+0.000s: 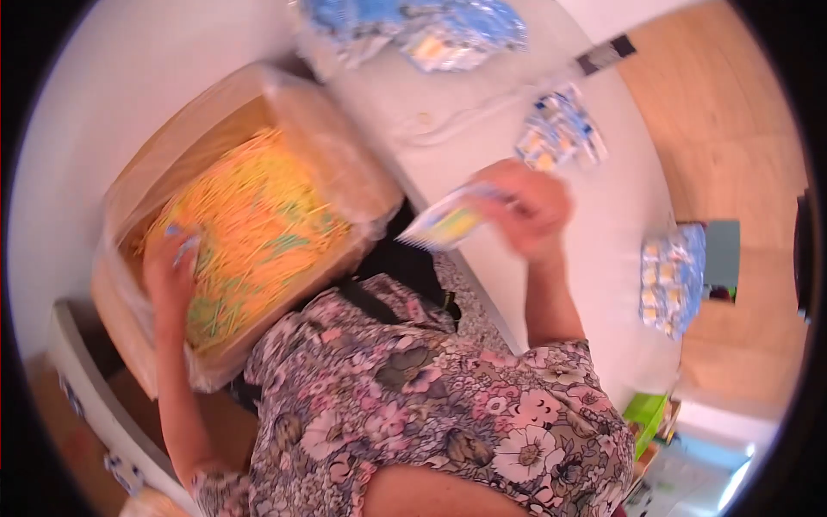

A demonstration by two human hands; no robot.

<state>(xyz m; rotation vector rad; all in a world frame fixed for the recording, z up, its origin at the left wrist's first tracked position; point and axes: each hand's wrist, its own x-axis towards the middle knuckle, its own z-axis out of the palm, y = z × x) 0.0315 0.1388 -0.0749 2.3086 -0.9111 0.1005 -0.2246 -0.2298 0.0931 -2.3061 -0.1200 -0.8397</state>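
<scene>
On the left stands a cardboard box (129, 314) with a clear plastic liner, holding a heap of thin orange, yellow and green sticks (258, 220). My left hand (170, 267) reaches into its near left side, over the sticks. Its fingers are closed about something small, bluish and white, too blurred to name. Over the white table, my right hand (534, 207) grips one end of a small flat packet (448, 222), white with a yellow-green middle. The packet points left towards the box, and motion smears both it and the hand.
Past my right hand lies a small pile of blue and white packets (560, 129). Large blue-and-clear plastic bags (422, 30) lie at the table's far end. Another filled bag (672, 280) sits on the right edge of the table (603, 302). A chair arm (95, 379) stands at lower left.
</scene>
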